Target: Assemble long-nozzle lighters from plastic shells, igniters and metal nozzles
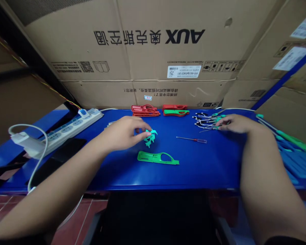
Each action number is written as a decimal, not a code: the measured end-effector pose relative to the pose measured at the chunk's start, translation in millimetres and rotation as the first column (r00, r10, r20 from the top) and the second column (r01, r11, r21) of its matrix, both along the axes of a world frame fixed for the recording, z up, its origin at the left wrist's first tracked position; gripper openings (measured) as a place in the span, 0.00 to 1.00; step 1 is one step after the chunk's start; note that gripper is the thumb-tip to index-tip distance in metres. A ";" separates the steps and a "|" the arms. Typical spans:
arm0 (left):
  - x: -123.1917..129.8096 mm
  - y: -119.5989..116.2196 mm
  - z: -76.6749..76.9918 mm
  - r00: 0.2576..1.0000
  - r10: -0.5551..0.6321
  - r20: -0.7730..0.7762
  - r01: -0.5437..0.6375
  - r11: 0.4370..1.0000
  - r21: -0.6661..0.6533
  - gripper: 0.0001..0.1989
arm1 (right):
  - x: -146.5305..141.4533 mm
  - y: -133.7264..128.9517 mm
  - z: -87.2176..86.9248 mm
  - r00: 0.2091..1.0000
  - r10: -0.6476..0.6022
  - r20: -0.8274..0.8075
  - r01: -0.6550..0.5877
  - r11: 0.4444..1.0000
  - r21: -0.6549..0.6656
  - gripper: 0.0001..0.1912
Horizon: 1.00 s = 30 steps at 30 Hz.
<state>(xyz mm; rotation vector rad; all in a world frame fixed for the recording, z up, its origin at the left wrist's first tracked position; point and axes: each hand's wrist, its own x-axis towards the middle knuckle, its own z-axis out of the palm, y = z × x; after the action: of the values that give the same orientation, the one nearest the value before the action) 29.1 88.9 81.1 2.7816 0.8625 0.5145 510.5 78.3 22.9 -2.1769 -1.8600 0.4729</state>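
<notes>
My left hand is over the left middle of the blue table, thumb and forefinger closed on a small cluster of teal plastic pieces. To the right, my right hand reaches into a bunch of thin wired parts with green ends, black bits and white leads. Its fingers are closed at a green-ended wired part. A green plastic handle shell with an oval opening lies in front of my left hand. Between the hands rests a screwdriver with a clear purplish handle, its shaft pointing left.
At the back sit red shells and another stack with a green shell on top. A white power strip and a dark flat object lie left. Blue trays stand right; a cardboard wall rises behind.
</notes>
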 end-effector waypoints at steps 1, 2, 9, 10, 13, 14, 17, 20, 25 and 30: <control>7.1 9.6 -3.2 0.998 -0.042 -0.036 0.041 0.999 -0.016 0.14 | 1.7 0.5 -0.6 1.000 0.013 0.003 -0.013 1.000 -0.012 0.09; 11.8 17.8 -8.3 0.999 -0.029 -0.036 0.029 1.000 0.010 0.14 | 2.9 1.1 -1.1 1.000 0.027 0.004 -0.027 0.999 -0.021 0.09; 5.6 21.4 -33.2 0.992 -0.126 0.032 0.128 0.989 -0.078 0.15 | -1.9 4.6 -3.4 0.994 0.106 0.013 -0.105 0.992 -0.071 0.14; 4.3 19.5 -32.8 0.985 -0.170 0.021 0.172 0.981 -0.095 0.14 | -4.8 3.5 -2.2 0.993 0.114 0.014 -0.112 0.991 -0.075 0.15; 4.4 18.3 -33.1 0.970 -0.244 -0.019 0.241 0.965 -0.105 0.12 | -18.5 -3.3 6.1 0.988 0.157 0.003 -0.157 0.986 -0.059 0.16; 5.1 19.1 -34.2 0.964 -0.263 -0.031 0.258 0.959 -0.115 0.12 | -24.8 -6.1 9.8 0.984 0.179 -0.007 -0.179 0.983 -0.044 0.16; 6.8 22.1 -38.7 0.954 -0.297 -0.045 0.288 0.947 -0.143 0.11 | -47.5 -13.3 19.4 0.968 0.248 -0.041 -0.248 0.969 0.010 0.18; 6.9 23.2 -41.6 0.955 -0.293 -0.054 0.282 0.948 -0.147 0.12 | -72.2 -16.1 23.3 0.951 0.303 -0.068 -0.299 0.952 0.064 0.21; 10.7 17.1 -43.5 0.984 -0.179 0.014 0.179 0.972 -0.155 0.12 | -112.2 -18.5 26.6 0.909 0.407 -0.089 -0.385 0.902 0.193 0.20; 16.6 6.0 -41.4 0.966 -0.057 0.251 0.080 0.993 -0.084 0.20 | -154.2 -28.6 35.2 0.803 0.596 -0.010 -0.559 0.758 0.336 0.11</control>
<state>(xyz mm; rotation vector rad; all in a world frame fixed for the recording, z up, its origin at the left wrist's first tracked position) 45.7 94.9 39.7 2.5804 0.7127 0.7698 356.3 49.7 58.1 -1.3065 -2.3367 0.3584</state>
